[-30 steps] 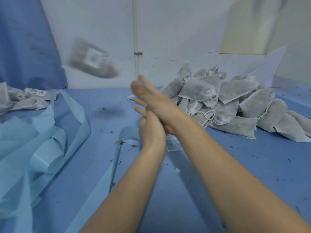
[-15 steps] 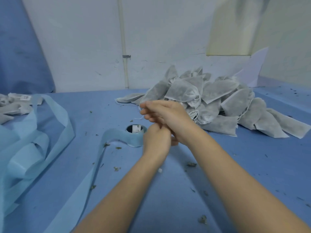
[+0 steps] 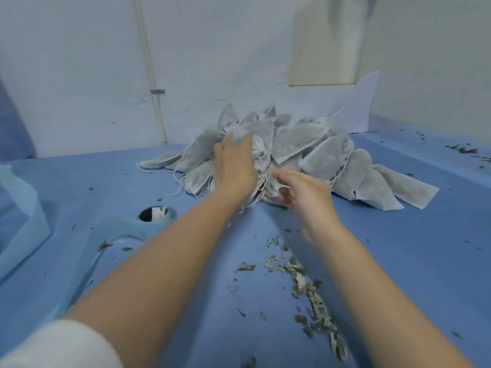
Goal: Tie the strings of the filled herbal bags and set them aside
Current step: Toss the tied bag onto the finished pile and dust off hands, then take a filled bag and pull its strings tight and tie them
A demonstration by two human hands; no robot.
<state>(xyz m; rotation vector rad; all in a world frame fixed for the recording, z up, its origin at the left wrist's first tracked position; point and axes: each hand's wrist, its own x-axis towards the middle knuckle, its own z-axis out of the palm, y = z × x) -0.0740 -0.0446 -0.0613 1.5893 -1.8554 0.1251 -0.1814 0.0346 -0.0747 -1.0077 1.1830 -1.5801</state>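
The heap of grey herbal bags (image 3: 300, 158) sits at the back of the blue surface (image 3: 398, 248), loose white strings (image 3: 183, 185) trailing from its near edge. My left hand (image 3: 235, 166) lies on the pile, fingers spread wide. My right hand (image 3: 305, 193) is at the heap's front, fingers loose, gripping nothing I can make out. Dried herb crumbs (image 3: 305, 282) lie scattered nearer me, light blue fabric strip (image 3: 127, 229) to the left.

Pale grey-white wall (image 3: 79, 75) behind, with thin white pipe (image 3: 150, 75) running up; yellowish panel (image 3: 322, 49) at right; blue cloth surface (image 3: 425, 248) below.
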